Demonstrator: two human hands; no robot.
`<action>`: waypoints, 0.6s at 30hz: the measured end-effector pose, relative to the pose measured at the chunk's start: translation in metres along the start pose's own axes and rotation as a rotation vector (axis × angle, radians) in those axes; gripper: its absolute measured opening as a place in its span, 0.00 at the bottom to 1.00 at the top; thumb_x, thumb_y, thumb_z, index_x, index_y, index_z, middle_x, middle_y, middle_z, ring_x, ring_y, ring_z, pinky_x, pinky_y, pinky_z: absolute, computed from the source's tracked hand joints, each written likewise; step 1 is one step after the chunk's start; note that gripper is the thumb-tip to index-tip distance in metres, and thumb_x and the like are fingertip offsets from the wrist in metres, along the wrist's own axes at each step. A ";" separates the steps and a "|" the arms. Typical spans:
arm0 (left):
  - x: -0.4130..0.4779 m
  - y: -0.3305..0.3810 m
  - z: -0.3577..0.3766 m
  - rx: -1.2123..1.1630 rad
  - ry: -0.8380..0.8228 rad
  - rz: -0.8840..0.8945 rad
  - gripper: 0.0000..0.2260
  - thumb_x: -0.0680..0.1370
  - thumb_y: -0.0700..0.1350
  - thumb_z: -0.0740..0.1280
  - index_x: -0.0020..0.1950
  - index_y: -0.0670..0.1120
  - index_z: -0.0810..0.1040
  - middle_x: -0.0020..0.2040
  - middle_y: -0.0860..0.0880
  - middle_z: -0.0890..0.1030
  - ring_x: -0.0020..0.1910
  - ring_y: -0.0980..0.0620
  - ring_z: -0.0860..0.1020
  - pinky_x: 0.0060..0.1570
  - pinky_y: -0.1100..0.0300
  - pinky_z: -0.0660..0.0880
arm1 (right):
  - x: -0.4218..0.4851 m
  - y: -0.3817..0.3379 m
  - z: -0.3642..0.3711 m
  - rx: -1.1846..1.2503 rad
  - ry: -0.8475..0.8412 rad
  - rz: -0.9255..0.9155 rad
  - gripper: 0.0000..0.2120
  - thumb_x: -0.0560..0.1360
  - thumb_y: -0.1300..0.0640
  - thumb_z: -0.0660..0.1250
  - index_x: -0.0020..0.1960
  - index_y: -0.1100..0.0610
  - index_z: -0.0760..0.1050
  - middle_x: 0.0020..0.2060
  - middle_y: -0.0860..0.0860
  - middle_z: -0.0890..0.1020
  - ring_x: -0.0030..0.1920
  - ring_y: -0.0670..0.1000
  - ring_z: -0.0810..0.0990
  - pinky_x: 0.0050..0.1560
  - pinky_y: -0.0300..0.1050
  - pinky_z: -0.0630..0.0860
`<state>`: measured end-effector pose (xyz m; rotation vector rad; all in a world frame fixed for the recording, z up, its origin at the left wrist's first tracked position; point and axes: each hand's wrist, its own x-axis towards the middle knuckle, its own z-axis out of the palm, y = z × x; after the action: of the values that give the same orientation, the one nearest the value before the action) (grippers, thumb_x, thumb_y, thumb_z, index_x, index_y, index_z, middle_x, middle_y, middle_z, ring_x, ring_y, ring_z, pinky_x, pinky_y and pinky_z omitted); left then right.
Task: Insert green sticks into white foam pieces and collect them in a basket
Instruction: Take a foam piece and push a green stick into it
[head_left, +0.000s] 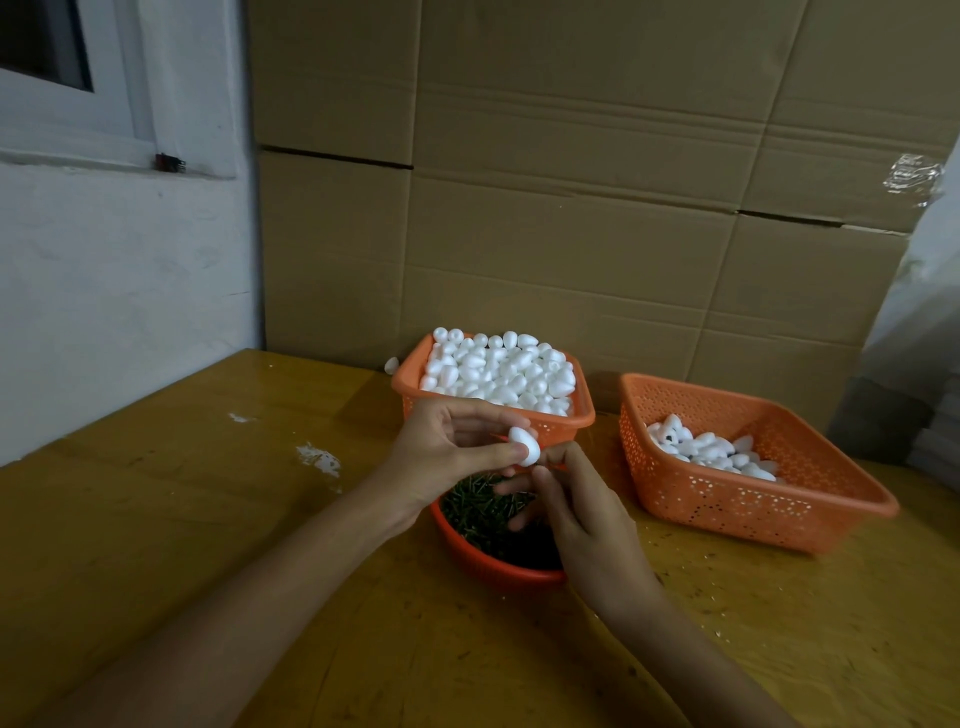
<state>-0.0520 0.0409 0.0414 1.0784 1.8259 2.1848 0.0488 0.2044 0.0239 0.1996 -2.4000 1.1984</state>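
My left hand (447, 452) pinches a white egg-shaped foam piece (525, 446) between thumb and fingers, above a round red bowl (483, 558) of green sticks (483, 512). My right hand (576, 509) meets the foam piece from the right, thumb and forefinger pressed together at its end; any stick between them is hidden. Behind my hands stands an orange basket (415, 382) heaped with plain foam pieces (498, 369). To the right a larger orange basket (727, 499) holds a smaller pile of foam pieces (706, 449), some showing dark ends.
The baskets rest on a yellow wooden table (208, 493) with white smears (319, 460) left of my hands. Cardboard boxes (571, 182) form a wall right behind the baskets. One loose foam piece (391, 364) lies behind the full basket. A white wall with a window is at left.
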 end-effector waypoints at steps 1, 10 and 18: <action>0.000 0.000 0.000 -0.001 0.004 -0.002 0.13 0.72 0.37 0.79 0.56 0.38 0.86 0.53 0.41 0.88 0.46 0.43 0.86 0.52 0.54 0.84 | 0.000 0.000 0.000 -0.011 -0.009 -0.001 0.08 0.88 0.51 0.56 0.63 0.45 0.72 0.53 0.36 0.85 0.45 0.46 0.88 0.53 0.65 0.81; -0.001 -0.001 -0.002 0.025 -0.021 -0.024 0.12 0.71 0.41 0.81 0.53 0.44 0.88 0.51 0.41 0.88 0.49 0.40 0.87 0.50 0.55 0.84 | 0.001 0.005 0.001 -0.071 -0.049 -0.042 0.04 0.88 0.53 0.57 0.61 0.49 0.63 0.53 0.35 0.85 0.44 0.43 0.87 0.52 0.62 0.81; 0.000 -0.001 -0.003 0.038 -0.056 -0.018 0.15 0.70 0.47 0.82 0.55 0.49 0.88 0.52 0.44 0.89 0.53 0.45 0.87 0.50 0.56 0.84 | 0.001 0.009 0.004 -0.113 -0.023 -0.074 0.07 0.87 0.50 0.57 0.60 0.45 0.59 0.51 0.36 0.86 0.42 0.42 0.87 0.49 0.60 0.81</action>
<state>-0.0539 0.0384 0.0403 1.1148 1.8538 2.0962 0.0440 0.2075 0.0154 0.2650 -2.4491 1.0291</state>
